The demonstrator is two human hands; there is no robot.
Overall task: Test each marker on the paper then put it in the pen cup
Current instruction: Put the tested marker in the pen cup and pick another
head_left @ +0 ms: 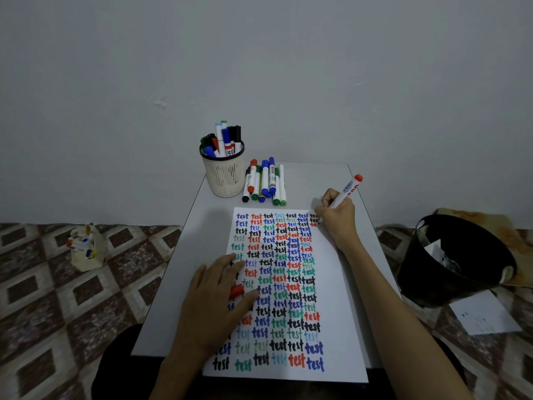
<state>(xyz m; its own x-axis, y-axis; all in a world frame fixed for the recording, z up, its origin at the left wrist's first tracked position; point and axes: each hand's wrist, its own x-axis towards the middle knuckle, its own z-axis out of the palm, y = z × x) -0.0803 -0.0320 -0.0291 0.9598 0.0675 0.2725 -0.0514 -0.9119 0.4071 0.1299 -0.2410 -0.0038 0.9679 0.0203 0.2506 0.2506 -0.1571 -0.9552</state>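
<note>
Nearest me lies the paper [341, 301], running from the bottom edge up the middle of the frame, filled with rows of the word "test" in black, blue, green and red. It rests on the pale surface [207, 226], which reaches to the wall. At the right of the frame a black bin [450, 272] stands on the patterned floor [52, 298].

My left hand [213, 301] lies flat on the paper's left side, fingers straight and spread, pressing the sheet down. My right hand [336, 217] grips a red marker [346, 190], fingers curled round its barrel, its tip down at the paper's upper right corner and its tail slanting toward the upper right.

Above the paper, the pen cup [223, 174] stands on the surface's far left corner, holding several markers upright. Just right of it lies a row of loose markers [265, 183]. A red cap [237, 290] shows between my left thumb and forefinger.
</note>
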